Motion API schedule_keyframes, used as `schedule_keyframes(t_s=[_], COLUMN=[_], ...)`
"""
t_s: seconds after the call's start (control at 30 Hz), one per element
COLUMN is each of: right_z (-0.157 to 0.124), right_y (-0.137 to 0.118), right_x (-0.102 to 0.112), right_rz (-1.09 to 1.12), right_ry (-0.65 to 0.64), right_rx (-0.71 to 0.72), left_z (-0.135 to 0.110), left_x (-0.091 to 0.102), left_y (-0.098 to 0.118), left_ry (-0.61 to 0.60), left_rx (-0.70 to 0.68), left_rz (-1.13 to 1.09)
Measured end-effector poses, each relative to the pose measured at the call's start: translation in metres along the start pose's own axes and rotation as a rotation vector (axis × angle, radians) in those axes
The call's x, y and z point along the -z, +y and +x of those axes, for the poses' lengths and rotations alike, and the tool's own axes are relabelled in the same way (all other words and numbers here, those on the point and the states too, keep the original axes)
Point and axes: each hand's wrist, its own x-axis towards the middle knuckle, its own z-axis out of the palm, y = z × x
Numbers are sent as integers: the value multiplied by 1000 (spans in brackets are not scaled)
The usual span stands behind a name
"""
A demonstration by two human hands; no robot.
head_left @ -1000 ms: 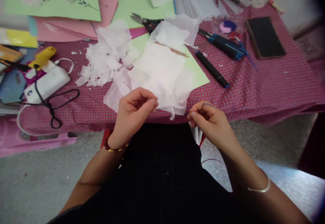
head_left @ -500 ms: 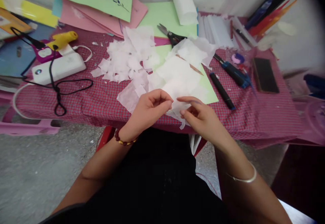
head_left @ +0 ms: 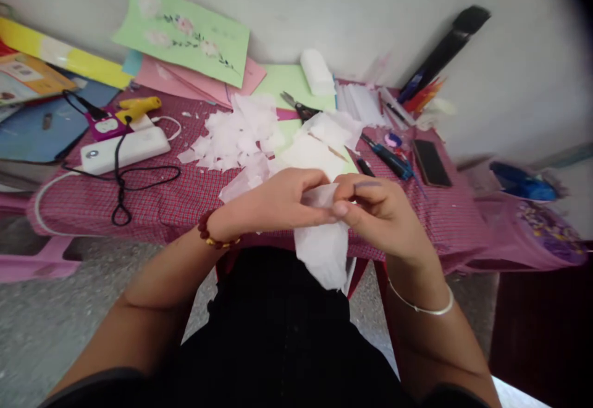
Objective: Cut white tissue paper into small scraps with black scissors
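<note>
A thin white tissue paper [head_left: 322, 253] hangs from between my two hands, over the table's front edge. My left hand [head_left: 287, 201], with a beaded bracelet at the wrist, is closed on its upper left part. The thumb and forefinger of my right hand [head_left: 377, 210] pinch the paper's upper right edge. Just beyond my hands lie more white tissue sheets [head_left: 315, 155], with a brown pencil-like stick [head_left: 330, 147] on them. To the left spreads a heap of torn white paper pieces [head_left: 227, 139].
Scissors [head_left: 303, 110] lie behind the tissue, near a white roll [head_left: 317, 71]. On the right are a blue-and-black tool [head_left: 391, 160] and a phone [head_left: 432, 162]. A white power bank-like box [head_left: 125, 149] with black cord lies left. A green flower picture [head_left: 185, 34] leans at the back.
My hands have come together and now hold a white tissue sheet that hangs below them. The view has tilted up, showing more of the wall and the flower picture.
</note>
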Motion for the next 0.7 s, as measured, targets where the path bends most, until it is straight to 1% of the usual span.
schedule_keyframes(t_s=[0.1,0.2,0.27,0.4,0.5,0.6,0.7], right_z=[-7,-17,-23,-27,-26,-26,-25], right_y=[5,13,17,18,17,14,13], right_x=[-4,-15,-24,-38,-42,-43,-47], right_rz=[10,36,18,-50,-91,-121,-104], right_ry=[-17,-64,-80,-93,-125,-151,-141], right_rx=[-6,7,22,112,181,176,149], left_z=[-16,-32,-41,-52,-60,-67,-72], left_x=[-11,-18,-18,-12,-9,-10,-13], left_y=[-3,-10,-15,-22,-22,-21,-20], left_ry=[38,116,157,213,192,211,225], left_rx=[145,220,237,198,278,330,334], left_rz=[-82,-217,-273,-398,-438,-422,-375])
